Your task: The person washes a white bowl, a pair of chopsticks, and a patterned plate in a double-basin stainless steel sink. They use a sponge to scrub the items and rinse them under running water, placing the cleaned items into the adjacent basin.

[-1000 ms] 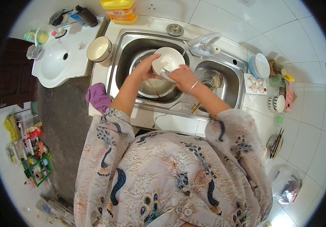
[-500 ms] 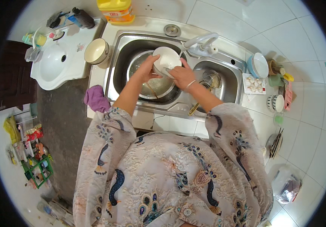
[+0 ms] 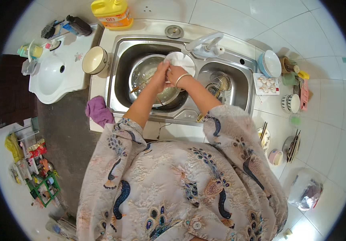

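A white bowl is held over the left basin, just below and left of the faucet. My left hand grips it at its near left edge, fingers curled. Close against it, my right hand, with a bangle on the wrist, is closed at the same edge; its fingertips are partly hidden. Beneath the hands, a round metal basin with water in it sits in the left sink basin. Thin sticks like chopsticks lean inside the metal basin.
In the right sink basin lies a wire strainer. A cream bowl, a purple cloth and a yellow jug stand around the left counter. Stacked bowls and an egg tray sit on the right.
My right hand has moved left from the bowl's right side to beside my left hand. The bowl has shifted slightly and turned. The whole view has moved a little.
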Action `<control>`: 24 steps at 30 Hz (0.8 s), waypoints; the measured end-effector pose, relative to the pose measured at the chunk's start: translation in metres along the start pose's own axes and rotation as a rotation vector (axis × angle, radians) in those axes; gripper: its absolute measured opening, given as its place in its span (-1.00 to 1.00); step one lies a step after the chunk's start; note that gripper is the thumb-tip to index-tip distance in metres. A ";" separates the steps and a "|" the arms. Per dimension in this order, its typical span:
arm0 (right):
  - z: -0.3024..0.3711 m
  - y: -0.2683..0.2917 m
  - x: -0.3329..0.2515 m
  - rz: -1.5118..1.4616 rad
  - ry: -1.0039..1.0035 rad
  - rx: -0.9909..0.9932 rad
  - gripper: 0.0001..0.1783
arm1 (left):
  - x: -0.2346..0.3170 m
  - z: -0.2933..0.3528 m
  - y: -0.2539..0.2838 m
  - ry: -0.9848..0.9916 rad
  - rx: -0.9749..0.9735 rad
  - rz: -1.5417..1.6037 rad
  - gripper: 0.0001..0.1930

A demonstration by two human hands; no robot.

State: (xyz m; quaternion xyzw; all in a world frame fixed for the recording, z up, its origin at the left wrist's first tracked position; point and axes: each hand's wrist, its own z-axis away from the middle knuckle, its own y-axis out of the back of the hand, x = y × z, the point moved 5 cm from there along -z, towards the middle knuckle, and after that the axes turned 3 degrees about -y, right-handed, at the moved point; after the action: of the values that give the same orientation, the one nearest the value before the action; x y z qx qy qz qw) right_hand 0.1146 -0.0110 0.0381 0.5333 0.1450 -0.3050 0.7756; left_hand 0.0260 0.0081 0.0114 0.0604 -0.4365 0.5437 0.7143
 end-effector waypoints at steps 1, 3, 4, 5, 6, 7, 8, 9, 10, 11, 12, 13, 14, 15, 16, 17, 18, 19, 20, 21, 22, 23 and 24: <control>-0.002 -0.007 0.009 -0.240 -0.029 0.005 -0.52 | 0.001 -0.008 0.006 -0.006 0.019 -0.012 -0.37; 0.022 0.000 -0.002 -0.063 0.162 -0.108 -0.51 | 0.009 -0.015 0.031 -0.015 0.070 -0.052 -0.36; 0.039 0.003 -0.009 0.150 0.269 -0.111 -0.53 | 0.022 -0.005 0.034 0.018 0.028 -0.056 -0.36; 0.053 0.007 -0.012 0.368 0.367 -0.112 -0.54 | 0.031 0.006 0.035 0.088 -0.026 -0.087 -0.39; 0.061 0.016 -0.013 0.480 0.393 -0.049 -0.66 | 0.036 0.010 0.035 0.144 -0.069 -0.138 -0.40; 0.059 0.013 -0.008 0.498 0.424 0.017 -0.70 | 0.036 0.012 0.035 0.201 -0.112 -0.187 -0.41; 0.055 0.015 -0.006 0.522 0.450 0.091 -0.73 | 0.036 0.010 0.034 0.193 -0.084 -0.120 -0.41; 0.052 0.018 -0.004 0.545 0.476 0.165 -0.77 | 0.032 0.007 0.033 0.186 -0.056 -0.052 -0.41; 0.050 0.012 -0.005 0.475 0.431 0.178 -0.77 | 0.028 0.003 0.031 0.178 -0.029 0.017 -0.42; 0.046 0.009 -0.011 0.353 0.304 0.233 -0.77 | 0.024 -0.001 0.027 0.086 0.015 0.006 -0.42; 0.041 0.001 -0.019 0.227 0.186 0.279 -0.76 | 0.017 -0.004 0.021 -0.007 0.070 0.001 -0.42; 0.039 -0.006 -0.022 0.102 0.067 0.323 -0.75 | 0.012 -0.006 0.019 -0.100 0.124 -0.005 -0.42; 0.039 -0.012 -0.022 0.060 0.044 0.346 -0.73 | 0.011 -0.006 0.018 -0.112 0.157 -0.015 -0.45; 0.039 -0.014 -0.024 0.091 0.190 0.308 -0.77 | 0.012 -0.006 0.021 -0.044 0.103 -0.018 -0.45; 0.041 -0.012 -0.018 0.122 0.336 0.270 -0.81 | 0.016 -0.003 0.028 0.023 0.048 -0.022 -0.46; 0.042 -0.009 -0.009 0.155 0.479 0.234 -0.85 | 0.019 -0.001 0.035 0.089 -0.011 -0.026 -0.46; 0.047 -0.004 -0.001 0.254 0.708 0.283 -0.88 | 0.019 -0.002 0.044 0.148 -0.073 -0.006 -0.49; 0.043 -0.004 0.008 0.267 0.714 0.307 -0.89 | 0.015 -0.004 0.048 0.130 -0.039 0.011 -0.47; 0.041 0.000 0.011 0.282 0.718 0.332 -0.89 | 0.011 -0.006 0.049 0.112 -0.008 0.027 -0.45; 0.042 0.006 0.009 0.301 0.716 0.361 -0.90 | 0.016 -0.001 0.040 0.095 0.017 0.041 -0.43; 0.036 -0.002 0.003 0.306 0.499 0.325 -0.91 | 0.019 0.006 0.029 -0.031 0.110 0.063 -0.46; 0.034 -0.005 -0.011 0.270 0.344 0.334 -0.90 | 0.016 0.005 0.019 -0.105 0.118 0.091 -0.48; 0.032 -0.010 -0.024 0.232 0.194 0.339 -0.88 | 0.006 -0.002 0.015 -0.180 0.131 0.122 -0.49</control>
State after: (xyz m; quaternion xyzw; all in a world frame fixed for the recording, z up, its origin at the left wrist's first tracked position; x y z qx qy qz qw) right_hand 0.0862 -0.0350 0.0564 0.6961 0.1033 -0.1812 0.6870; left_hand 0.0149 0.0189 0.0086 0.1290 -0.4652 0.6058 0.6323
